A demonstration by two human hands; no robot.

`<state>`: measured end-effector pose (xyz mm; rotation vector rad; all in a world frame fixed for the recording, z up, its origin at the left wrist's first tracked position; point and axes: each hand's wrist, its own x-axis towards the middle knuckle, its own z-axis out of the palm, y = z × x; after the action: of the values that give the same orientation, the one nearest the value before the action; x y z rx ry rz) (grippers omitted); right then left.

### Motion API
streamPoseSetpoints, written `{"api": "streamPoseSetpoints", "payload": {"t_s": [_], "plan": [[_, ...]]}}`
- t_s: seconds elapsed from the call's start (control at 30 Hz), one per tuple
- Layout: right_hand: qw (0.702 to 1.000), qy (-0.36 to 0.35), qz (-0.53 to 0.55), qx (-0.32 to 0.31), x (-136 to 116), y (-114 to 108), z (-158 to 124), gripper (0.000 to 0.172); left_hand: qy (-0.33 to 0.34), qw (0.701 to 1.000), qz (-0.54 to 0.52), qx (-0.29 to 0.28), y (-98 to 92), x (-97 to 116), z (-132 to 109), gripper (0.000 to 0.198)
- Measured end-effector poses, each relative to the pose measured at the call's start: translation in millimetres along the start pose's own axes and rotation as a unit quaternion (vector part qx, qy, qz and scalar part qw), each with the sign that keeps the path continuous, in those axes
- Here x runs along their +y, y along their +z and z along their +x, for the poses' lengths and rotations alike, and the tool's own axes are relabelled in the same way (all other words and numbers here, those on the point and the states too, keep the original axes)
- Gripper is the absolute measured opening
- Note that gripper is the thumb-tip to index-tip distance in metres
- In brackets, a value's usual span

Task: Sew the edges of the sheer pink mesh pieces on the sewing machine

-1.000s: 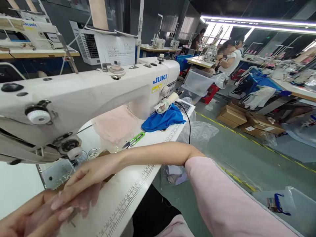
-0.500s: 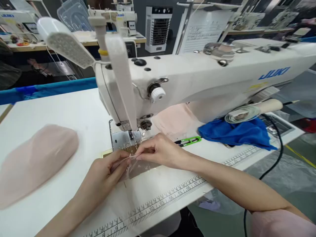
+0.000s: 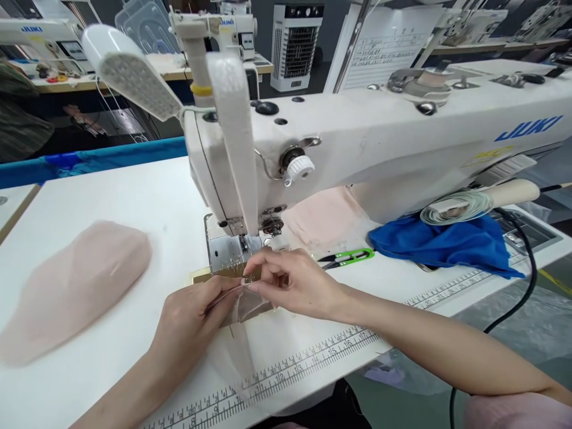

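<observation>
My left hand (image 3: 199, 310) pinches the edge of a thin, sheer piece of fabric (image 3: 250, 302) just in front of the sewing machine (image 3: 357, 140). At the same edge is my right hand (image 3: 290, 280), its thumb touching the fabric and its index finger lifted slightly apart from the thumb. Behind the fingers are the machine's needle and presser foot (image 3: 243, 243), over the metal plate (image 3: 223, 253). The sheer fabric hangs down over the brownish patch of the table front. Part of its edge is hidden by my fingers.
Left on the white table (image 3: 170, 196) lies a pale pink fabric piece (image 3: 84, 286). Under the machine arm is more pink fabric (image 3: 324, 217). Green thread snips (image 3: 353, 257), a blue cloth (image 3: 447, 244) and a coiled tape (image 3: 458, 207) sit rightward. A printed ruler (image 3: 286, 375) runs along the front edge.
The view has shifted, so the machine and table appear farther right. My right index finger has lifted away from the thumb; my left hand keeps its pinch on the fabric.
</observation>
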<state>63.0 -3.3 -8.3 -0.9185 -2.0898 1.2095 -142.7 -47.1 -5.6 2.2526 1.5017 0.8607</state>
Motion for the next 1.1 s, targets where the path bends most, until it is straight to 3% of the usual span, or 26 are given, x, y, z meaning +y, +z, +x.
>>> {"api": "streamPoseSetpoints", "payload": {"t_s": [0.4, 0.57, 0.87, 1.0, 1.1], "plan": [[0.999, -0.036, 0.001, -0.02, -3, -1, -2, 0.01, -0.002, 1.0, -0.004, -0.025, -0.6, 1, -2, 0.021], [0.998, -0.043, 0.016, -0.033, -1, -1, -1, 0.011, 0.035, 0.999, 0.01, -0.002, -1.4, -1, -4, 0.02], [0.996, -0.033, 0.065, -0.045, 1, 0, -2, 0.014, 0.035, 0.999, 0.018, 0.013, -3.7, 5, -2, 0.025], [0.985, -0.153, -0.061, 0.051, 8, 3, -2, 0.018, 0.003, 1.0, 0.016, -0.006, -1.3, 2, -6, 0.016], [0.908, -0.303, -0.268, 0.109, 12, 3, -4, 0.02, -0.012, 0.999, 0.0, -0.035, 0.8, 2, -7, 0.022]]}}
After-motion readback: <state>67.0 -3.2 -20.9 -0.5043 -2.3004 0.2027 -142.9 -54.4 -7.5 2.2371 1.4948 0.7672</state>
